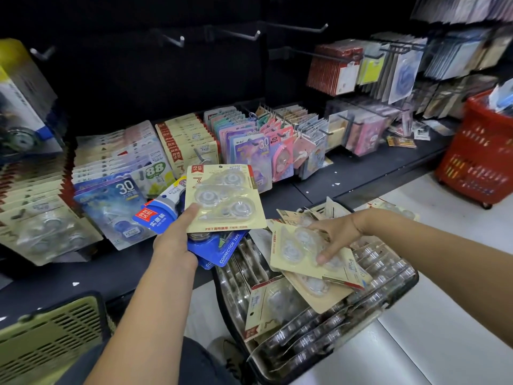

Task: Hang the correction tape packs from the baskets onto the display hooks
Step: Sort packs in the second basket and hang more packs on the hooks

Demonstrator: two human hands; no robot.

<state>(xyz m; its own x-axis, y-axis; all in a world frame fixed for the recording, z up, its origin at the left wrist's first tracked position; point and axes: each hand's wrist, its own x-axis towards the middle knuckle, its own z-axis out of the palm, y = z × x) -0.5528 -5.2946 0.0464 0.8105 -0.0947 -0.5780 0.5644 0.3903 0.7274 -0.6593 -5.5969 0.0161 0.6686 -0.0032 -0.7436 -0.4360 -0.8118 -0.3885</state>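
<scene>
A black basket near right held heaps of clear-blister correction tape packs; a red basket stood far right. The left hand gripped a fan of packs. On top was a beige pack marked "PET", hang hole at its far end, long axis near-to-far. Beneath it were blue packs reading "CORRECTION TAPE". The right hand lay spread on a beige card slanted in the black basket; whether it gripped could not be told. Shelf packs showed "30" and "88".
</scene>
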